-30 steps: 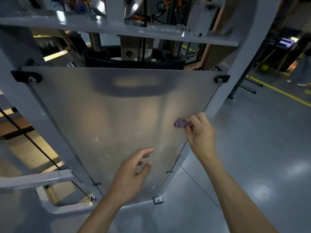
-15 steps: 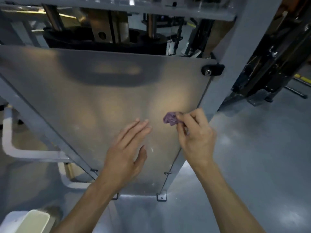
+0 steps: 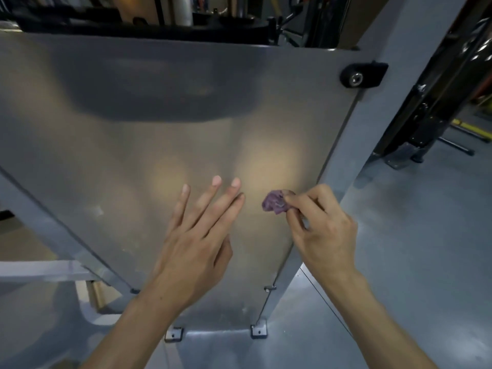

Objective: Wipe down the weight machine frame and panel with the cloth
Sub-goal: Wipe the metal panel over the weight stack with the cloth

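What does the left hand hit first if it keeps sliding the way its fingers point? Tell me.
Probably nothing but more panel: the left hand points up it, passing left of the purple cloth. The dark machinery above comes next.

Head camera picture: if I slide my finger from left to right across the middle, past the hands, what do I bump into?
Left frame bar → left hand → purple cloth → right hand → right frame post → grey floor.

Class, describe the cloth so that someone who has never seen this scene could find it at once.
Start at the big grey panel. Near its right edge, the right hand pinches a small crumpled cloth. It is the only purple thing there.
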A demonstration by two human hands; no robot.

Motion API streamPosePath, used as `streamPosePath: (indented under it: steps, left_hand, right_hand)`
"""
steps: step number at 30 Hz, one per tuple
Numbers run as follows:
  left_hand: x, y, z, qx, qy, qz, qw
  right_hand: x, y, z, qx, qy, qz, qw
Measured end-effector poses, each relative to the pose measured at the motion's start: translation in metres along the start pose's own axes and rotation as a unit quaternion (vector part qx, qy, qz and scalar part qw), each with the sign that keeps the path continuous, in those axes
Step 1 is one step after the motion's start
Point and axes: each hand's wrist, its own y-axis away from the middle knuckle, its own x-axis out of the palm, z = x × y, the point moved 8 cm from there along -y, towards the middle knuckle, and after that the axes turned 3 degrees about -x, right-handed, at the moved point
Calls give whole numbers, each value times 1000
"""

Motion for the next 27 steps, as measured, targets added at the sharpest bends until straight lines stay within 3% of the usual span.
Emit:
streamPosePath:
  steps: [5,13,20,27]
  left_hand:
    - [11,2,6,25,-16,-47,998]
    - [16,2,8,52,-43,-117,991]
    - [22,6,8,63,-31,-161,984]
    - [21,8,10,99,-54,-208,972]
  right_hand:
    - [27,39,-3,-52,16,37,998]
    - [-5,9,-4,-55,18,-73,996]
    - [36,67,-12,-103,31,-23,994]
    - [17,48,-12,-131,15,-116,985]
